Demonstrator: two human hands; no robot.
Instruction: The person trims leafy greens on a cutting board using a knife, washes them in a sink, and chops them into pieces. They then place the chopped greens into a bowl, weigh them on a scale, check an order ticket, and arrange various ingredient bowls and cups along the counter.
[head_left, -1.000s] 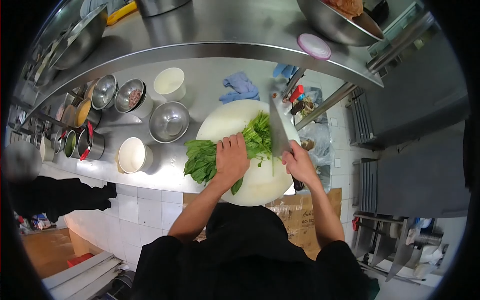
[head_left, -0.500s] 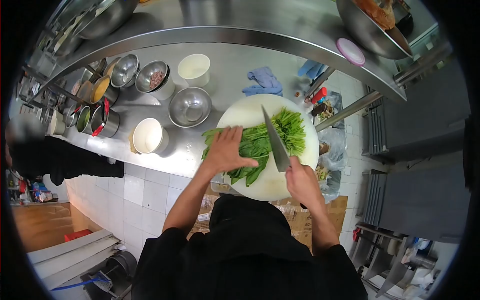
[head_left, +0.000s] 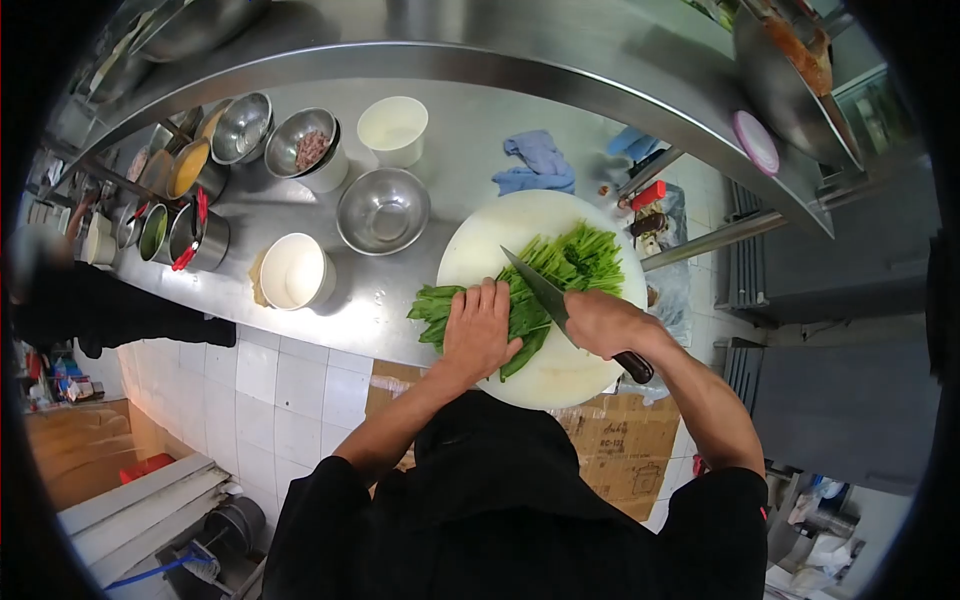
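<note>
A bunch of leafy greens (head_left: 432, 306) lies across the round white cutting board (head_left: 478, 228). My left hand (head_left: 478, 335) holds the bunch down, its fingers close together over the leaves and its thumb towards me. In my right hand (head_left: 607, 322) is a kitchen knife (head_left: 538, 286) with a wide blade and dark handle, its tip pointing away and to the left. The blade lies across the greens just right of my left fingers; whether its edge touches the board is hidden. Cut green stalks (head_left: 592, 250) are piled on the right of the blade.
Left of the board stand a metal bowl (head_left: 383, 212), white tubs (head_left: 297, 271) and a bowl of chopped meat (head_left: 303, 142). A blue cloth (head_left: 536, 162) lies behind the board. A steel shelf (head_left: 450, 62) overhangs the counter. A person in black (head_left: 120, 310) is at far left.
My left hand has shifted right and towards me, its fingers closer together. The knife has moved left across the greens and tilted further over, and my right forearm has swung outward.
</note>
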